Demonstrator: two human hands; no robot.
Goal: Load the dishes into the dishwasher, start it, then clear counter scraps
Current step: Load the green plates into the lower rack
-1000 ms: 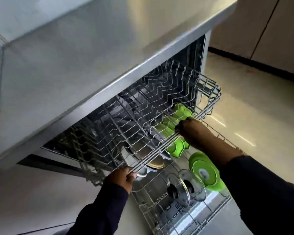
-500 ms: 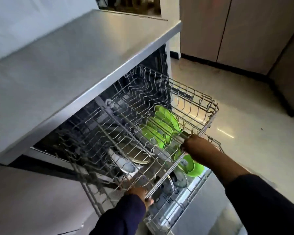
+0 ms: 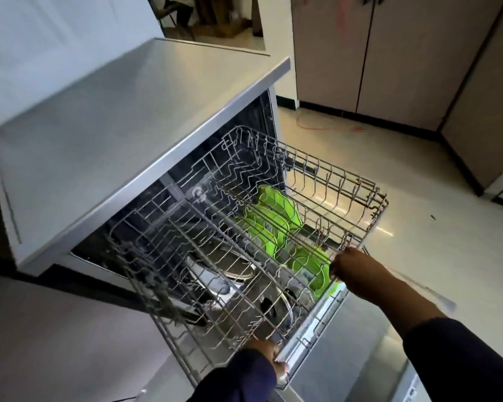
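The dishwasher's upper wire rack [image 3: 325,181] is pulled far out over the open door [image 3: 352,361] and holds nothing I can see. My right hand [image 3: 357,272] grips its front rail at the right end. My left hand [image 3: 266,355] grips the same rail at the near left end, mostly hidden by my dark sleeve. Through the wires I see the lower rack: green plates [image 3: 273,224] standing on edge, a green bowl [image 3: 314,266], a steel pot [image 3: 215,281] and a glass lid [image 3: 276,306].
A grey steel counter [image 3: 114,134] overhangs the dishwasher on the left. Beige cabinet doors [image 3: 389,53] line the far wall. An orange cable [image 3: 325,127] lies on the shiny floor beyond the rack. The floor [image 3: 433,227] to the right is open.
Both hands have drawn the upper rack out of the dishwasher toward me. It now covers the lower rack, and my view has risen and swung right.
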